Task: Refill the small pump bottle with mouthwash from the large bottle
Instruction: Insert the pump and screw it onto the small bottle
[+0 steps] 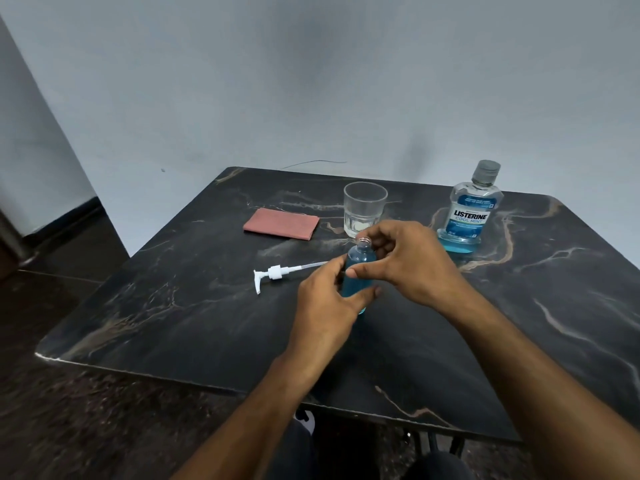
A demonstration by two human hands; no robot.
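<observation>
Head view: left hand (pixel 329 299) is gripping the uncapped, blue-filled small pump bottle (pixel 358 271) upright on the table (pixel 173 323); right hand (pixel 408 261) is hovering relaxed at its neck. Pump head (pixel 277 273) is lying alongside. Advise refitting it squarely while steadying the bottle.

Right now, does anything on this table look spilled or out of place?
No spill shows. The pump head lies on its side on the table, off the small bottle, whose neck is open. The large bottle stands capped.
</observation>
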